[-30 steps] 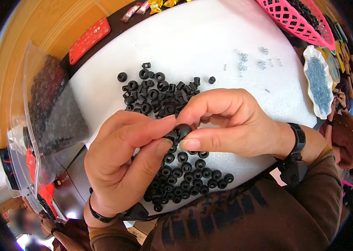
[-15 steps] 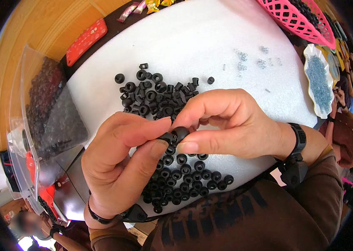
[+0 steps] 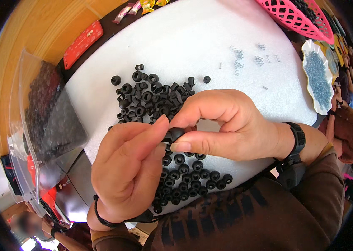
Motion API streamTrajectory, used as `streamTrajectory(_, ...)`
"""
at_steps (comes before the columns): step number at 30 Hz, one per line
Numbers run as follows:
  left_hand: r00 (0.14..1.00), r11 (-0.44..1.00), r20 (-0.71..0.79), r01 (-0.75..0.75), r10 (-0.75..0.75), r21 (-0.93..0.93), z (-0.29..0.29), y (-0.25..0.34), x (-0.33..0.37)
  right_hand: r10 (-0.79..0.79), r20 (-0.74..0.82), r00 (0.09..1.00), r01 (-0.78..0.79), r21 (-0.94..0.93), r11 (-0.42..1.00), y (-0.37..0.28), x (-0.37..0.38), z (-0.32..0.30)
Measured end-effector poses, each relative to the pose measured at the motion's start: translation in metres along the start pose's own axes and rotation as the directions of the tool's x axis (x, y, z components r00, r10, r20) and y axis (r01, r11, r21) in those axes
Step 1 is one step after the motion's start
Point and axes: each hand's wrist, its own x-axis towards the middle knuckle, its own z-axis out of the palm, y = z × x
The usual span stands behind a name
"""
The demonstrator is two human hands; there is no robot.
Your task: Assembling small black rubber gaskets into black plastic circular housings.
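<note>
Between my two hands is a small round black cord lock point(image 3: 177, 133), partly covered by fingers. My right hand point(image 3: 233, 127) pinches it between thumb and forefinger. My left hand point(image 3: 128, 167) is closed around its left side, the fingertips meeting there; how much of the piece they grip is hidden. Just beyond lies a pile of loose black cord lock parts point(image 3: 147, 97), rings and short barrels mixed. On the near side, below my fingers, several round black cord locks point(image 3: 195, 175) sit in a loose cluster on the white foam sheet point(image 3: 185, 37).
Small metal springs point(image 3: 259, 61) are scattered at the far right; a scalloped white dish point(image 3: 307, 75) holds more. A pink basket point(image 3: 285, 14) of black parts stands behind. To the left are a clear plastic bin point(image 3: 76, 121) of dark parts and a red case point(image 3: 82, 45). Other people sit nearby.
My left hand has turned, its forefinger lifting and its thumb tucking behind the fingers. My right hand keeps its pinch on the cord lock. The view has shifted slightly.
</note>
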Motion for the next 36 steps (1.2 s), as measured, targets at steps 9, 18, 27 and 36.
streamTrajectory(9, 0.962, 0.901, 0.029, -0.264, 0.271, 0.345, 0.009, -0.007, -0.002, 0.013, -0.037, 0.999, -0.014, -0.026, 1.000, 0.002, -0.002, 0.004)
streamTrajectory(18, 0.996, 0.992, -0.032, -0.084, 0.087, 0.094, 0.001, -0.005, 0.003, -0.151, 0.031, 0.988, 0.154, -0.217, 0.964, -0.004, 0.001, -0.002)
streamTrajectory(27, 0.970, 0.882, 0.061, -0.241, 0.237, 0.406, 0.004, -0.003, -0.006, -0.065, -0.039, 0.997, 0.061, -0.095, 0.994, 0.000, -0.002, 0.003)
streamTrajectory(36, 0.933, 0.761, 0.076, -0.333, 0.353, 0.557, 0.011, -0.002, -0.006, 0.220, 0.026, 0.975, -0.208, 0.443, 0.872, -0.007, -0.009, 0.012)
